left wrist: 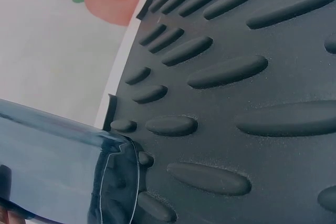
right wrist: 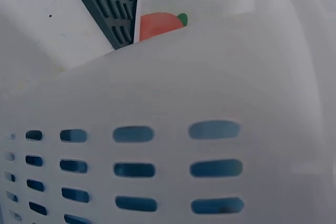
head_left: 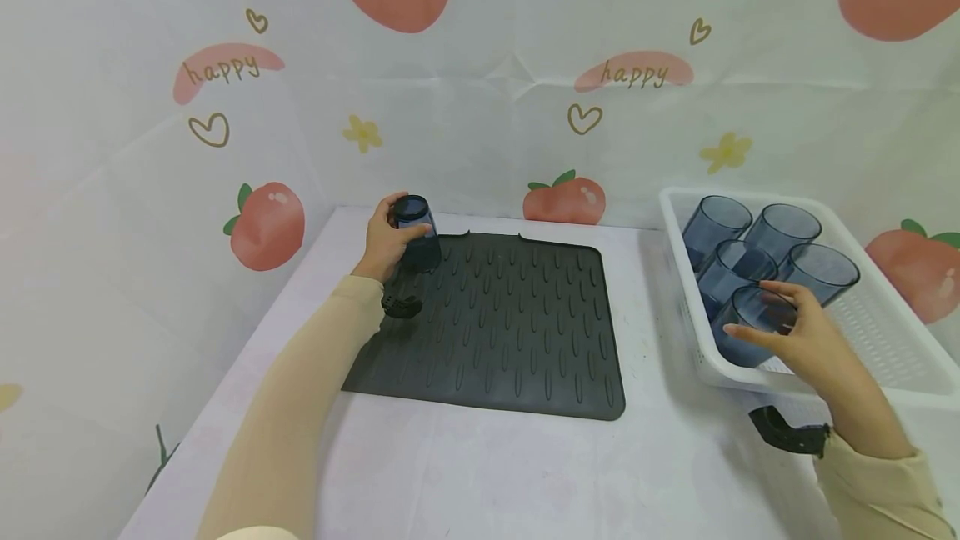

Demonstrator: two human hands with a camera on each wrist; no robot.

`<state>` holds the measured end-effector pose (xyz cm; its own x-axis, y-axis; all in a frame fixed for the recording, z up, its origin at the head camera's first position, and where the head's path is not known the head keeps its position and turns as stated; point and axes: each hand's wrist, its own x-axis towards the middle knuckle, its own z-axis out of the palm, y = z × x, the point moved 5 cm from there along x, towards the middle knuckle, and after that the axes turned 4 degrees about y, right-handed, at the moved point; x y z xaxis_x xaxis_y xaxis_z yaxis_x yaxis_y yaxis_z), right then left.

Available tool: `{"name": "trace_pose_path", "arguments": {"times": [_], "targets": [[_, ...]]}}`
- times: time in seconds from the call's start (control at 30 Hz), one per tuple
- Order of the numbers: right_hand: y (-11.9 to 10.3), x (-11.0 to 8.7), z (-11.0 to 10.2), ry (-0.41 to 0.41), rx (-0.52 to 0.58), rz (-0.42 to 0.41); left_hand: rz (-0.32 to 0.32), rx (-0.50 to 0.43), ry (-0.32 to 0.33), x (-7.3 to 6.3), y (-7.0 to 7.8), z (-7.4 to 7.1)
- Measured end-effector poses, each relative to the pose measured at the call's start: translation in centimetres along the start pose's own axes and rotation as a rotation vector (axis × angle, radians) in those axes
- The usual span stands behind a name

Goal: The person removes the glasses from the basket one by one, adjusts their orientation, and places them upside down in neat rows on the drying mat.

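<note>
At the far left corner of a dark ribbed drying mat (head_left: 510, 332), my left hand (head_left: 385, 242) grips a blue-tinted drinking glass (head_left: 422, 255) upside down. In the left wrist view, the rim of that glass (left wrist: 58, 156) is down at the mat; whether it bears fully on it I cannot tell. My right hand (head_left: 810, 340) has thumb and fingers around the nearest glass (head_left: 738, 344) in a white plastic basket (head_left: 750, 379). That glass is mouth up and leans slightly. The right wrist view shows the basket wall (right wrist: 157, 87), with the hand hidden.
Several more blue glasses (head_left: 782, 227) stand mouth up in the left part of the basket, close behind the one gripped. White tabletop (head_left: 480, 473) lies in front of the mat and between it and the basket. A printed cloth (head_left: 465, 123) hangs behind.
</note>
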<state>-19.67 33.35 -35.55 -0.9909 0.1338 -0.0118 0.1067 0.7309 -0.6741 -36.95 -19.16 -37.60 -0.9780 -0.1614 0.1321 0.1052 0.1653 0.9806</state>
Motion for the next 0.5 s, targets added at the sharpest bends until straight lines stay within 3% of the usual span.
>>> {"name": "trace_pose_path", "arguments": {"times": [0.5], "targets": [[-0.01,-0.22,0.03,0.036,-0.001,-0.029,-0.022,-0.021,-0.004,-0.43,0.41,0.0]]}}
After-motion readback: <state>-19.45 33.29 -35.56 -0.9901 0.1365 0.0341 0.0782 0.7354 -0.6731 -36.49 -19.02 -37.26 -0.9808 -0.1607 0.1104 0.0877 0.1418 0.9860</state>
